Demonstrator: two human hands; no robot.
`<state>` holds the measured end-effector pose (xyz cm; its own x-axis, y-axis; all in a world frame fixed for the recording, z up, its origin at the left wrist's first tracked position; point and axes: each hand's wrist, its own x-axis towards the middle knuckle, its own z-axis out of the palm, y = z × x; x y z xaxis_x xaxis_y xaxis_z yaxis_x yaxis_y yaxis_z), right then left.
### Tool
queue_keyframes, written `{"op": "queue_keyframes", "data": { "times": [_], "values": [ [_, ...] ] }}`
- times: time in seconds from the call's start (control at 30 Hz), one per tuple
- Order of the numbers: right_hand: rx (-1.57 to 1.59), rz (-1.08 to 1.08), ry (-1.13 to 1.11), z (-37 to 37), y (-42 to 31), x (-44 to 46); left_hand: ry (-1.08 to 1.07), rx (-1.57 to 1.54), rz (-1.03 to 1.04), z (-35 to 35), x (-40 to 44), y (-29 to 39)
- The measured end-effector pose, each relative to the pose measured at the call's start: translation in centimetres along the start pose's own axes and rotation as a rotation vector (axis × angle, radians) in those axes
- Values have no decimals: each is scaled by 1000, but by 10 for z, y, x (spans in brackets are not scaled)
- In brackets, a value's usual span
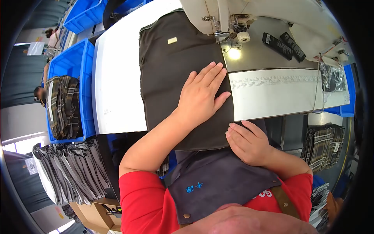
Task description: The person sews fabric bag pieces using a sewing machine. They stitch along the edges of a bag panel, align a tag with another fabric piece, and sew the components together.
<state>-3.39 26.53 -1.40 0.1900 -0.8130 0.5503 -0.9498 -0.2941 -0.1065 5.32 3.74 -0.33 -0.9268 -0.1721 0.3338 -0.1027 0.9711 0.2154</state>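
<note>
A dark brown fabric piece lies on the sewing machine table, with its lower end hanging over the front edge. It has a small pale label near the top and what looks like a zipper along its upper left edge. My left hand rests flat on the fabric, fingers stretched out and thumb apart. At the lower right edge of the piece, my right hand has its fingertips on the border; its thumb is hidden, seemingly underneath. The fabric's right edge runs beside the sewing machine's presser foot.
A white table extension with a printed ruler spans the right. Two black packets lie by the machine. Blue bins stand left, one holding plaid pieces. Grey pieces hang below; more plaid pieces are at right.
</note>
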Motion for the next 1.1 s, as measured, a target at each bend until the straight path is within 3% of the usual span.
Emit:
{"op": "queue_keyframes", "data": {
  "times": [0.5,0.77,1.1],
  "values": [
    [-63,76,60,15,26,23,54,-37,19,11,33,-39],
    [28,138,-12,20,37,30,59,-50,52,15,47,-63],
    [126,122,-80,3,48,22,-134,-219,47,-19,-20,-2]
  ]
}}
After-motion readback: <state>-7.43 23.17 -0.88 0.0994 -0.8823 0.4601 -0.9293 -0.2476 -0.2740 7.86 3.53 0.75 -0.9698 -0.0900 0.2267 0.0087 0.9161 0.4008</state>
